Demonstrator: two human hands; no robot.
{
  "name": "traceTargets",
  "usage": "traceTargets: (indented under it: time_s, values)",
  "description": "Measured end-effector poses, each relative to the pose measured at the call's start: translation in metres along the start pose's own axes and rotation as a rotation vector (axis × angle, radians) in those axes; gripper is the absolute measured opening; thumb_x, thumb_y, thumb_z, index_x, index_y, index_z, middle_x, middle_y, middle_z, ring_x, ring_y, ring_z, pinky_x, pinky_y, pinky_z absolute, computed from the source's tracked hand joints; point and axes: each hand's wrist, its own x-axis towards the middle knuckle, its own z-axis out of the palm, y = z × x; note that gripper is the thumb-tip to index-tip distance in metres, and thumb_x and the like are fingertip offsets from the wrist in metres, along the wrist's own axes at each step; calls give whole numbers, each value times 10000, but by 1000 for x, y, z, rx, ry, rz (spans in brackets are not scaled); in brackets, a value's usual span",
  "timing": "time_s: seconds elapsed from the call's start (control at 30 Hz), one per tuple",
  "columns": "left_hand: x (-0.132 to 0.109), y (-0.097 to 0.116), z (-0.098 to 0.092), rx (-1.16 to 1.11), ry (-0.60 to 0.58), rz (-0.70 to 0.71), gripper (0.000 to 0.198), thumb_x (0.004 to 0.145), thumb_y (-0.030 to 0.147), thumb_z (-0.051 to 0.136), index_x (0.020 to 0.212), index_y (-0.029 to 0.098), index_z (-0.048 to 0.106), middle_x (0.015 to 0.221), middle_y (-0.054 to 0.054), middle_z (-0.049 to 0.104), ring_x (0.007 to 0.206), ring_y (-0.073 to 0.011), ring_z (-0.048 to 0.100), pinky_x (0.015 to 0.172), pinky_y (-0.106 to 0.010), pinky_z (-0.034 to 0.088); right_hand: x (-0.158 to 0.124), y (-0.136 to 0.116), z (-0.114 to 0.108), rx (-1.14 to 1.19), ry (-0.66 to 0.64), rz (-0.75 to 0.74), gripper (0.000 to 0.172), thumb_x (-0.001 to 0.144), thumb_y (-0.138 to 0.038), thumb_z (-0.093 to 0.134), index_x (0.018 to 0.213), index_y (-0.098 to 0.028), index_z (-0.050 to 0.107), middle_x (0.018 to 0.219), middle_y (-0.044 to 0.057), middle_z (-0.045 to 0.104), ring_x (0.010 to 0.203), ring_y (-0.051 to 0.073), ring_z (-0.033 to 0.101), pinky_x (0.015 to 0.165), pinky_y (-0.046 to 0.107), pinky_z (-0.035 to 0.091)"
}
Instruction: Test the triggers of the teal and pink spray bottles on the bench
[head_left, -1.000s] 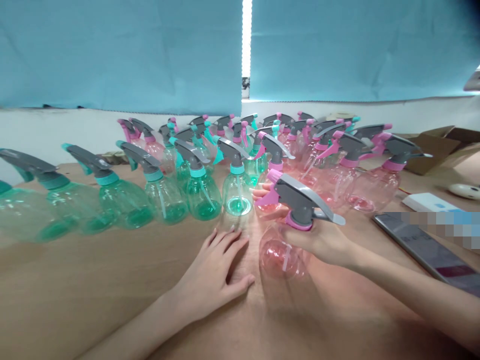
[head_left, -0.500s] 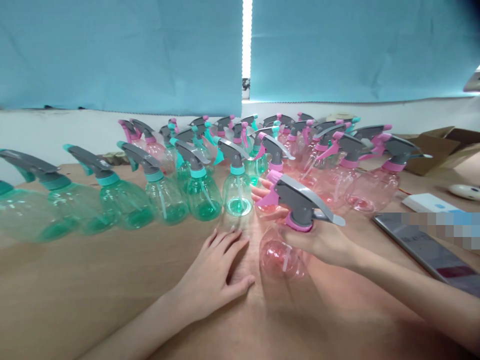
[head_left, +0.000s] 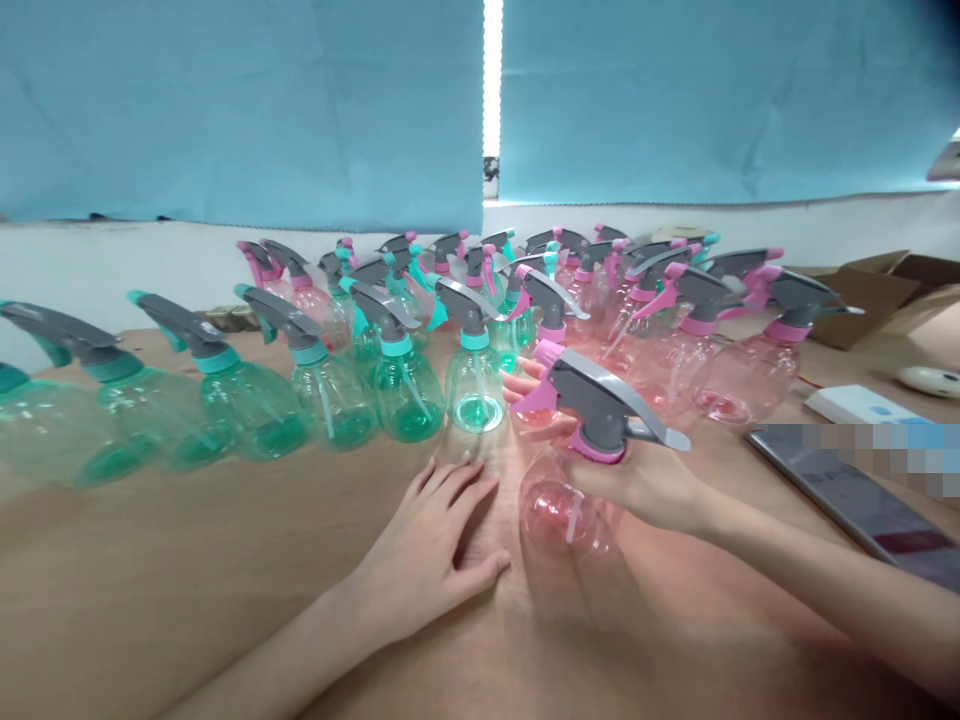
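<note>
A spray bottle with a clear pink body and a grey-and-pink trigger head stands on the wooden table in front of me. My right hand is round its neck and shoulder. The fingers reach out past the far side, partly hidden by the trigger head. To the left, my left hand lies flat on the table, fingers spread, holding nothing and apart from the bottle. Just beyond its fingertips is a green spray bottle with a turquoise collar.
Green spray bottles form a row on the left. Several pink ones stand at the right, with more crowded behind. A phone, a white box, a white mouse and a cardboard box lie to the right.
</note>
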Motion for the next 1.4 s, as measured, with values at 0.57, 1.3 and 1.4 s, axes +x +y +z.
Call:
traceTargets:
  time_s: [0.57,1.3,1.4]
  values:
    - [-1,-1,1,-17,27,11,582,876,464,582,1383,213,446,1441,-116,463,1331,-319,399,1119,-543,243,0,2,0,2,-22,-16,88,689,-200,552,649,-248,490,590,-18,529,778,232,619,680,370,521]
    - [-1,-1,0,-12,7,6,596,873,466,585,1380,181,454,1447,-125,454,1338,-324,386,1123,-553,243,1,-3,-4,-31,-48,-11,99,689,-162,547,736,-230,600,625,-27,570,638,161,560,561,286,480]
    - [-1,-1,1,-10,0,0,599,877,469,581,1383,176,450,1453,-131,446,1347,-320,377,1129,-547,235,2,-8,-4,-42,-45,-24,52,667,-190,524,696,-224,552,597,-32,527,590,143,519,545,281,465]
